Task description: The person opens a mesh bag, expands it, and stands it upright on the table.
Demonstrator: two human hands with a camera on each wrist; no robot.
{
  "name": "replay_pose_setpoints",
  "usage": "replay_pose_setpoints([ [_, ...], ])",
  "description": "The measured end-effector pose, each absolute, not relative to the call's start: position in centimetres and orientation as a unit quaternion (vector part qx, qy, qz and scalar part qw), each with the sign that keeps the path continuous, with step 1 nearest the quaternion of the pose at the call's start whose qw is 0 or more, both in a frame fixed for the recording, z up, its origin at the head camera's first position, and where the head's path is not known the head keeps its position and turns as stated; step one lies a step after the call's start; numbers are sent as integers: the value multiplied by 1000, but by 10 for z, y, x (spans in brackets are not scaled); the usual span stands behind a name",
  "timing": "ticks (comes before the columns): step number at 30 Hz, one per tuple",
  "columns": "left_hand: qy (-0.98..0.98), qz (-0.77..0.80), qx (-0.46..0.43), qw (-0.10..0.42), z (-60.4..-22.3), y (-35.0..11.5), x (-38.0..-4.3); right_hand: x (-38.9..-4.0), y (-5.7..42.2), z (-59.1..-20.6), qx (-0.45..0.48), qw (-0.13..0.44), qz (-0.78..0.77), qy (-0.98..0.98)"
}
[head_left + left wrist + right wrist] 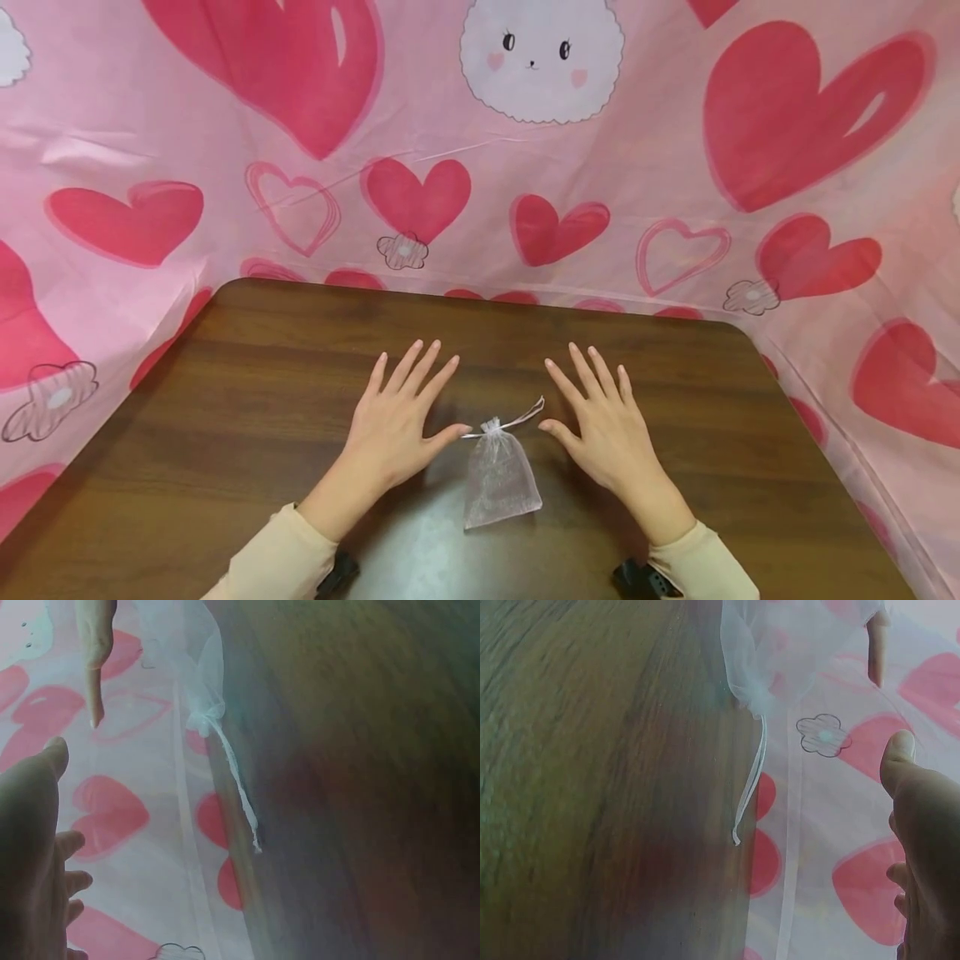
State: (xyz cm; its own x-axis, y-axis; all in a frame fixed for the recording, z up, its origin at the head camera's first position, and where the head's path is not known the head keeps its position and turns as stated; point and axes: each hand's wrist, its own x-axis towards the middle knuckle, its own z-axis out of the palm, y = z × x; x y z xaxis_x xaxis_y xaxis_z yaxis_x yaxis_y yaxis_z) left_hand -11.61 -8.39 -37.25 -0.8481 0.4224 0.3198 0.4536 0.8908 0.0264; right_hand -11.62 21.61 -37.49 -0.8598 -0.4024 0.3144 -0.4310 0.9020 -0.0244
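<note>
A small sheer white drawstring pouch (501, 483) lies on the brown table between both hands, its neck gathered and its cords stretching out to either side. To its left, my left hand (397, 425) is held with fingers spread and straight; the thumb tip comes up to the left cord in the head view, and whether it touches cannot be told. On the other side, my right hand (606, 429) has its fingers spread too, with its thumb apart from the right cord. Both wrist views show the pouch (199, 667) with a cord (751, 780) trailing from its neck.
The dark wood-grain table (262, 400) has rounded far corners. Behind it and along both sides hangs a pink cloth (495, 150) printed with red hearts. A black strap (641, 577) sits at the right wrist, below a cream sleeve (705, 562).
</note>
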Motion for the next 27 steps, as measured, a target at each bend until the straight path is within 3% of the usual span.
replay_pose_setpoints([
  [13,-959,-53,-236,145,-383,-77,-123,-121,206,-379,234,133,51,-962],
  [27,-964,-90,-236,88,-385,-71,-123,-126,188,-381,266,108,74,-955],
])
